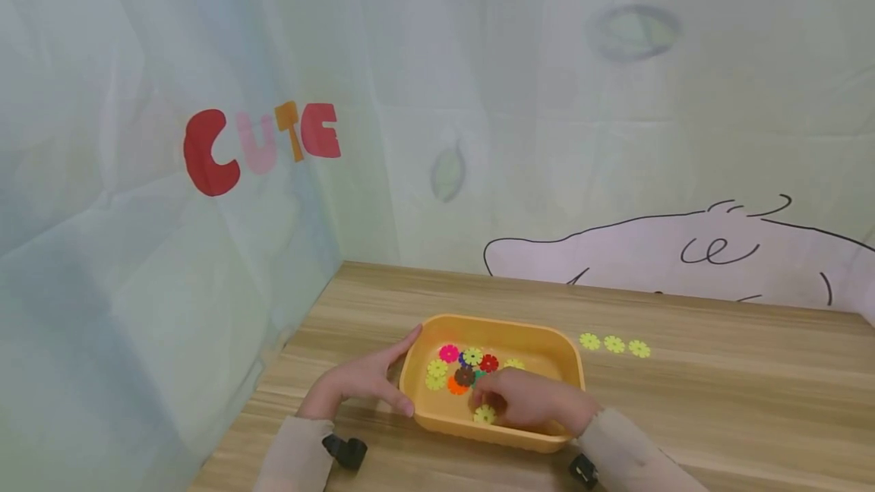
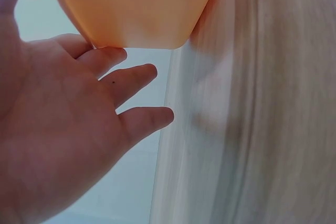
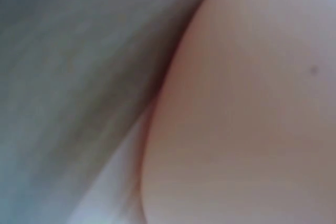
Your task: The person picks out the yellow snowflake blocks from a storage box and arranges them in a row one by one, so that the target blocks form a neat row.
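My left hand (image 1: 362,382) is spread against the left end of a yellow-orange plastic tray (image 1: 574,370), thumb near the front corner and a finger along the far one. In the left wrist view, fingers (image 2: 139,80) of this hand extend loosely under the tray's edge (image 2: 142,35). My right hand (image 1: 522,397) reaches down inside the tray with bent fingers. A yellow snowflake disc (image 1: 484,415) shows right by its fingertips; I cannot tell whether they pinch it. Around them lie a brown disc (image 1: 465,376), an orange disc (image 1: 456,386), a red disc (image 1: 488,363) and a pink disc (image 1: 449,354).
Beyond the tray's right end, three yellow snowflake discs (image 1: 614,344) lie in a row on the wooden table (image 1: 718,393). More yellow discs (image 1: 436,374) are in the tray's left part. Printed cloth walls (image 1: 410,59) close off the back and left side.
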A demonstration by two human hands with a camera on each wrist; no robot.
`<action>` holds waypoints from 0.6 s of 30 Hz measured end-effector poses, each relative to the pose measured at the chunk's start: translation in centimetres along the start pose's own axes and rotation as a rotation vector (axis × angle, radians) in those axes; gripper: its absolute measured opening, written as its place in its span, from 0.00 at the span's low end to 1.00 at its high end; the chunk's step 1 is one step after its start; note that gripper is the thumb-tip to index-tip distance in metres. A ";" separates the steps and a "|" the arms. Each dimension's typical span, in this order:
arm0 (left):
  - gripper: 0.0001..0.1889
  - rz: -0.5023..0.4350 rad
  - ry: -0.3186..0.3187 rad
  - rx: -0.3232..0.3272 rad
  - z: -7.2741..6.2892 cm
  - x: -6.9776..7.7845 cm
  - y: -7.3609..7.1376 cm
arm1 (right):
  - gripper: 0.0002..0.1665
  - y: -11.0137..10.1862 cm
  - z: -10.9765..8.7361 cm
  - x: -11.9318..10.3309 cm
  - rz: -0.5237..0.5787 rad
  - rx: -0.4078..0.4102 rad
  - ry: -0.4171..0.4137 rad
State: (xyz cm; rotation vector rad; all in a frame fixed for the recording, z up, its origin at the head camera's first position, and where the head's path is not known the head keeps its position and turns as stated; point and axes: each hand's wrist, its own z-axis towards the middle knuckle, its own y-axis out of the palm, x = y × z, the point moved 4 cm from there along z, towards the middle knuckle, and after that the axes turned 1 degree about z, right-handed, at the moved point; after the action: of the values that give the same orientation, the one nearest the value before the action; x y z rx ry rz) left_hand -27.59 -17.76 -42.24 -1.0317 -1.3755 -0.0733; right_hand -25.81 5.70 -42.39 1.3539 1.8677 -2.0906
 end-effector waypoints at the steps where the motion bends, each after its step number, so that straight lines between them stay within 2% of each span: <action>1: 0.66 -0.001 0.001 0.000 0.0 0.0 0.0 | 0.15 0.0 0.0 0.0 0.001 0.001 0.000; 6: 0.66 -0.018 -0.002 -0.007 0.0 0.0 0.0 | 0.16 0.1 0.0 0.2 0.004 -0.004 0.021; 12: 0.66 -0.022 -0.008 -0.008 0.0 0.0 0.0 | 0.19 -0.1 -0.2 -0.2 -0.005 -0.001 -0.011; 18: 0.66 -0.021 -0.009 -0.007 0.0 0.0 0.0 | 0.18 0.0 -0.2 0.0 0.001 -0.005 0.022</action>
State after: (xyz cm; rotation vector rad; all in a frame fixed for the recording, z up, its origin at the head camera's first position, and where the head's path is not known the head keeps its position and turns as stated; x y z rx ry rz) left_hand -27.61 -17.76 -42.26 -1.0243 -1.3957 -0.0889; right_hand -25.69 5.81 -42.36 1.3820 1.8793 -2.0777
